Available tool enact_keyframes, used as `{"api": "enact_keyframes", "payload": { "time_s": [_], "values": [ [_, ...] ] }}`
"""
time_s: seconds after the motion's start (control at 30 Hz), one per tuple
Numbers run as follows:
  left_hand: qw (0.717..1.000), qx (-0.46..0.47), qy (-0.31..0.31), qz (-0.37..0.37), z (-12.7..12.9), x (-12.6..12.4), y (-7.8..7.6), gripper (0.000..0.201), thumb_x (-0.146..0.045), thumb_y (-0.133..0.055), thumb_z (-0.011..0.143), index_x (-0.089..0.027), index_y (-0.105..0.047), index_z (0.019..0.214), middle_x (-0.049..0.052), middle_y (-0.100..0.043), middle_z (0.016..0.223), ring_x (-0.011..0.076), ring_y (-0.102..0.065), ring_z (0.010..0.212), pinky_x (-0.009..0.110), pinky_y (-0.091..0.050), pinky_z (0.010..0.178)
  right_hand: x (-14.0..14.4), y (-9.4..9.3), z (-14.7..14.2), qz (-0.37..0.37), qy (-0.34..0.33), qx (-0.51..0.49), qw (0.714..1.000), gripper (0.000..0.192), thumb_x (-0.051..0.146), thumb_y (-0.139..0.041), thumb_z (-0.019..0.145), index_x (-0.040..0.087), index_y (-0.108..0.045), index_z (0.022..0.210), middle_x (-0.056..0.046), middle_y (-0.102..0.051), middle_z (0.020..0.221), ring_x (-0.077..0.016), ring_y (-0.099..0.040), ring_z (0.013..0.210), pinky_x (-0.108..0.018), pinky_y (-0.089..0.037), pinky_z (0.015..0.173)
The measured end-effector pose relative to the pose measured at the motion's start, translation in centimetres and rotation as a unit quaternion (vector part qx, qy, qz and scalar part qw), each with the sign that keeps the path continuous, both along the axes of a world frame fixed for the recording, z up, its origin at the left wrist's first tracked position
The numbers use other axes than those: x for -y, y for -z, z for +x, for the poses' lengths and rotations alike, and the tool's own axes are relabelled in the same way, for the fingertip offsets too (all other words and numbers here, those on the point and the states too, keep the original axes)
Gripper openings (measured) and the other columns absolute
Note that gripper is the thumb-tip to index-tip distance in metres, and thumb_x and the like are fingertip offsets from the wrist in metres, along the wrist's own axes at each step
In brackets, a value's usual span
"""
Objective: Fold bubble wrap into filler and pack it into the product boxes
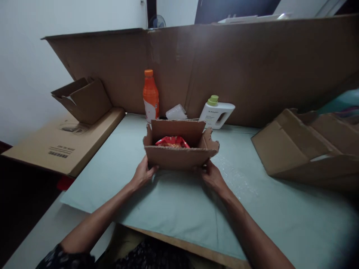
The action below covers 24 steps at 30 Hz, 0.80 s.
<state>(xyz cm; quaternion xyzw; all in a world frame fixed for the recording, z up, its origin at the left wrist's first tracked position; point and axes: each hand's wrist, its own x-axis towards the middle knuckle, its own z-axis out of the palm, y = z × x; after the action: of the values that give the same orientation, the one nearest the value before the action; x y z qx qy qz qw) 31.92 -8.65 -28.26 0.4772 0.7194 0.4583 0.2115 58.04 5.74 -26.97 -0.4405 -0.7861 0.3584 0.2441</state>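
Note:
An open-topped cardboard box [176, 158] stands at the middle of the cloth-covered table, between my two hands. My left hand [143, 173] grips its lower left corner, with the thumb on the front face. At the lower right corner my right hand [211, 175] holds the box the same way; part of its fingers is hidden. Inside the box lies a shiny red packet [173, 141], of which only the top shows. Right behind the box are an orange bottle [150, 95], a roll of clear plastic [176, 112] and a white jug with a green cap [215, 114].
A tall cardboard panel [238, 71] closes off the back. On the left, a small open carton [86, 101] sits tilted on a flat cardboard box [64, 144]. Another open carton [291, 145] stands at the right. Clear plastic wrap [235, 175] lies on the pale green cloth [179, 209].

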Motion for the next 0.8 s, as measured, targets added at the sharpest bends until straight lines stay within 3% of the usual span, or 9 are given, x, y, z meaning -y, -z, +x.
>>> {"api": "enact_keyframes", "payload": {
  "time_s": [0.1, 0.17, 0.23, 0.33, 0.43, 0.5, 0.67, 0.8],
  "values": [
    [0.999, 0.015, 0.024, 0.032, 0.8, -3.5, -0.4, 0.056, -0.025, -0.061, 0.081, -0.013, -0.051, 0.135, 0.014, -0.068, 0.122, 0.029, -0.062, 0.114, 0.042, -0.051, 0.099, -1.6, -0.3, 0.7, 0.025, 0.03, 0.007, 0.999, 0.053, 0.039, -0.053, 0.084, 0.012, -0.056, 0.129, -0.018, -0.072, 0.115, -0.0292, -0.071, 0.093, -0.04, -0.057, 0.077],
    [0.999, 0.021, 0.027, 0.041, 1.2, -4.1, -0.2, 0.061, -0.022, -0.058, 0.084, -0.012, -0.045, 0.143, 0.017, -0.064, 0.132, 0.0303, -0.059, 0.123, 0.045, -0.049, 0.105, -1.9, 0.3, 1.9, 0.068, 0.041, 0.016, 0.997, 0.06, 0.039, -0.052, 0.085, 0.011, -0.053, 0.137, -0.02, -0.065, 0.132, -0.0326, -0.065, 0.113, -0.045, -0.054, 0.091],
    [0.999, 0.024, 0.017, 0.038, 1.6, -3.1, 0.6, 0.068, -0.024, -0.058, 0.087, -0.011, -0.037, 0.15, 0.021, -0.056, 0.143, 0.0327, -0.054, 0.133, 0.049, -0.045, 0.111, -1.6, 1.4, 3.8, 0.139, 0.048, 0.052, 0.988, 0.063, 0.041, -0.053, 0.085, 0.009, -0.053, 0.139, -0.021, -0.06, 0.14, -0.0354, -0.058, 0.127, -0.05, -0.049, 0.102],
    [0.999, -0.014, 0.016, 0.027, 2.3, 0.5, 2.7, 0.076, -0.029, -0.061, 0.087, -0.011, -0.031, 0.155, 0.023, -0.044, 0.155, 0.0353, -0.042, 0.145, 0.054, -0.036, 0.12, -0.8, 3.5, 7.4, 0.228, 0.066, 0.149, 0.96, 0.053, 0.04, -0.055, 0.087, 0.012, -0.062, 0.131, -0.019, -0.061, 0.14, -0.0376, -0.057, 0.127, -0.055, -0.048, 0.101],
    [0.994, -0.084, 0.064, 0.022, 3.4, 4.5, 4.5, 0.073, -0.029, -0.062, 0.085, -0.016, -0.038, 0.153, 0.018, -0.045, 0.157, 0.035, -0.04, 0.147, 0.058, -0.031, 0.123, -0.1, 4.8, 10.4, 0.277, 0.066, 0.214, 0.934, 0.035, 0.031, -0.049, 0.093, 0.017, -0.072, 0.115, -0.017, -0.068, 0.131, -0.0353, -0.063, 0.118, -0.052, -0.051, 0.093],
    [0.99, -0.106, 0.092, 0.026, 4.0, 6.3, 4.9, 0.068, -0.027, -0.061, 0.085, -0.018, -0.044, 0.15, 0.016, -0.049, 0.154, 0.0347, -0.042, 0.146, 0.06, -0.03, 0.123, 0.4, 4.9, 12.2, 0.304, 0.06, 0.231, 0.922, 0.033, 0.024, -0.045, 0.094, 0.017, -0.076, 0.105, -0.015, -0.072, 0.122, -0.0339, -0.066, 0.111, -0.05, -0.051, 0.089],
    [0.996, -0.013, 0.062, 0.059, 4.8, 7.3, 3.7, 0.053, -0.028, -0.064, 0.085, -0.017, -0.06, 0.136, 0.017, -0.06, 0.142, 0.0349, -0.053, 0.136, 0.059, -0.038, 0.119, 3.5, 3.8, 15.4, 0.336, 0.012, 0.206, 0.919, 0.031, 0.03, -0.047, 0.095, 0.021, -0.077, 0.102, -0.01, -0.078, 0.104, -0.0303, -0.072, 0.093, -0.044, -0.053, 0.075],
    [0.995, 0.06, 0.026, 0.074, 4.8, 7.0, 2.5, 0.049, -0.036, -0.065, 0.088, -0.014, -0.063, 0.132, 0.018, -0.064, 0.137, 0.0322, -0.059, 0.128, 0.052, -0.046, 0.113, 7.9, 3.1, 12.8, 0.381, -0.104, 0.121, 0.91, 0.031, 0.028, -0.045, 0.1, 0.024, -0.073, 0.114, -0.005, -0.077, 0.114, -0.0254, -0.071, 0.101, -0.039, -0.052, 0.082]
  ]
}}
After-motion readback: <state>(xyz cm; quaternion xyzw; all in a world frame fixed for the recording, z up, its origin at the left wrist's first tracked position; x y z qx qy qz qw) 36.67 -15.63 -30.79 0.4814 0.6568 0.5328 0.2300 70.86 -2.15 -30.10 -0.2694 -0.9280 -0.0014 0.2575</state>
